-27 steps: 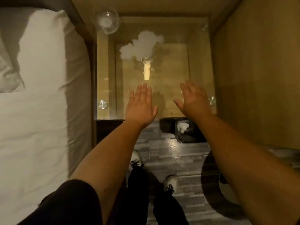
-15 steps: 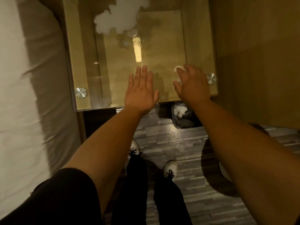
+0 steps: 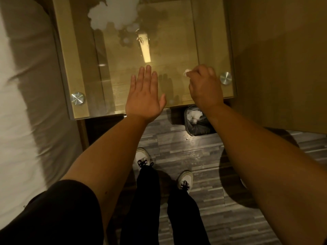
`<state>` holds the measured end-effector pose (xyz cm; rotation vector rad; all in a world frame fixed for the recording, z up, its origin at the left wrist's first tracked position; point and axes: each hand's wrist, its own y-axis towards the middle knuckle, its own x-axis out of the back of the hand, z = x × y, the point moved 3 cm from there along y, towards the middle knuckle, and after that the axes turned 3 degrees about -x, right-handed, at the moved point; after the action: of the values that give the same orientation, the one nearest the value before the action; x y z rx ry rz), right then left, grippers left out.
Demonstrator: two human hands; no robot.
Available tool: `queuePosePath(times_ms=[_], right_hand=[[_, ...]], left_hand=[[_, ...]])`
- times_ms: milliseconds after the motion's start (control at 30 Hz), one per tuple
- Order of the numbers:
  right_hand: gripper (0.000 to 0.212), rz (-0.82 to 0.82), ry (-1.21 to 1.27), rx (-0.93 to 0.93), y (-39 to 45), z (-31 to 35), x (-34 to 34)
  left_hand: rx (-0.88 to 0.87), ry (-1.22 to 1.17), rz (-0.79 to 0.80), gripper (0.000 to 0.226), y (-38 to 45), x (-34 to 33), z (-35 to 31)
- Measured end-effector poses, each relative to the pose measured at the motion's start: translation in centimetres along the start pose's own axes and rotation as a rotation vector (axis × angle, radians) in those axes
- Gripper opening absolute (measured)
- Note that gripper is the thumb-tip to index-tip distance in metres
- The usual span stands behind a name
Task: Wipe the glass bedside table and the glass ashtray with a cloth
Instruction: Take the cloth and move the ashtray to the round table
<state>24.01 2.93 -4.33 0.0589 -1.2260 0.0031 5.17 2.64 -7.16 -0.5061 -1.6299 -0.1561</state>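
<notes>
Risk here comes mostly from the glass worktop (image 3: 212, 41) itself, which is smooth, hard and bright with reflections. The left hand (image 3: 144, 96) is spread flat, fingers straight and together, over the near edge of the glass; I cannot tell if it presses down or only hovers. The right hand (image 3: 203, 85) is curled near the right near corner, close to a metal stud (image 3: 225, 78), and a small white bit (image 3: 187, 73) shows at its fingertips. This may be the cloth, pinched, but it is too small to be sure. The ashtray is not in view, so its place cannot be told. If the left hand leans hard on the near edge, the pane could take load where it is held only by the studs, and a bare palm would leave new marks on glass that must become clean. If the white bit is such a small wad, the fingers and knuckles could rub the glass directly and smear it. A pale patch (image 3: 113, 15) lies at the far side, probably a reflection, so a real stain there may be missed. A bin (image 3: 198, 121) stands on the floor under the near edge, where a dropped cloth could fall.
</notes>
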Motion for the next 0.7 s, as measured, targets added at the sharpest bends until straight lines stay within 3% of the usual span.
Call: queuePosePath(times_ms=[133, 233, 400, 533, 700], right_hand=[[0.022, 0.025, -0.066, 0.027, -3.3, 0.1, -0.4], [0.008, 0.029, -0.046, -0.099, -6.3, -0.4, -0.3], [0.023, -0.023, 0.072, -0.142, -11.0, -2.1, -1.1], [0.023, 0.068, 0.111, -0.357, -13.1, -5.3, -2.3], [0.022, 0.100, 0.065, -0.358, -14.2, -7.2, -3.1]], left_hand=[[0.000, -0.002, 0.000, 0.072, 0.1, 0.0, 0.0], [0.004, 0.008, 0.000, 0.073, 0.1, 0.0, 0.0], [0.005, 0.033, -0.001, 0.073, 0.0, 0.0, -0.1], [0.000, 0.040, -0.013, 0.072, 0.1, 0.0, -0.1], [0.008, 0.054, -0.020, 0.072, 0.0, -0.2, -0.2]])
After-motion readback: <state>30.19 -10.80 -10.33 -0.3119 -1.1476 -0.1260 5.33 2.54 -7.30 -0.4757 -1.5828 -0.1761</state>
